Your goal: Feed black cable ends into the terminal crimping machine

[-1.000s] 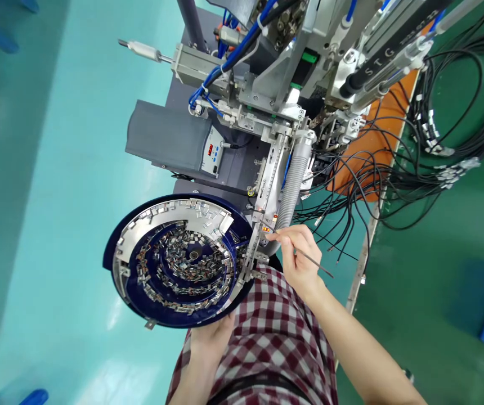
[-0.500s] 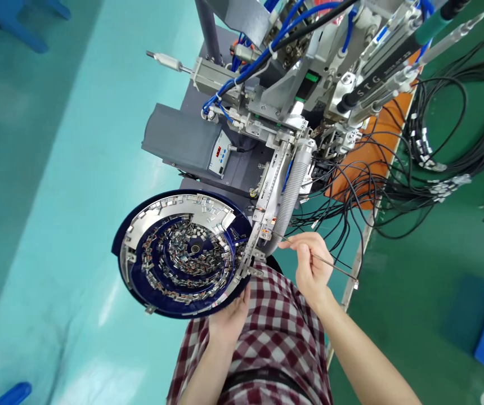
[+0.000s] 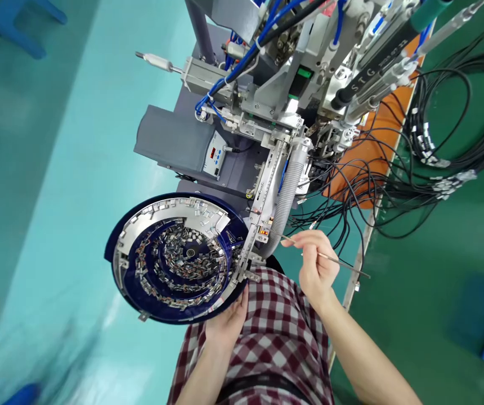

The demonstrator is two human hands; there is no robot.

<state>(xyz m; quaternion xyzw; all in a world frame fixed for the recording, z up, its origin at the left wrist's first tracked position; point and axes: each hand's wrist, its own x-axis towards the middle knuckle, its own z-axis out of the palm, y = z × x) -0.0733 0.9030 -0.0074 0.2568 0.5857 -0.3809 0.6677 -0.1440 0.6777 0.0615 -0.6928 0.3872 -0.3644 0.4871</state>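
Two bare hands work in front of one checked garment [image 3: 273, 337], whose lower part is cut off by the frame. The left hand [image 3: 227, 322] lies palm up against the near underside of one round, dark blue bowl [image 3: 110, 247]; its fingertips pass out of sight beneath the rim, so whether they grip or merely support cannot be told. The right hand [image 3: 318, 264] is closed on one thin rod [image 3: 343, 263], pinched between thumb and fingers, with little gap left in the grip. The rod runs through the fingers: its long rear end sticks out to the right, and its short front end reaches left, near the lower bend of one ribbed hose [image 3: 289, 188]; whether the tip touches anything is too fine to make out. The bowl sits to the left of that grip, well apart from it, and contains small metal pieces [image 3: 204, 264], heaped too thickly to count. One straight metal track [image 3: 263, 191] leads away from the bowl's right side, beside the hose. Farther off stand one grey control box [image 3: 174, 138] with a blurred red display, and one black cylinder [image 3: 371, 76] lettered STG. Black cables [image 3: 355, 191], uncountably tangled, spread to the right
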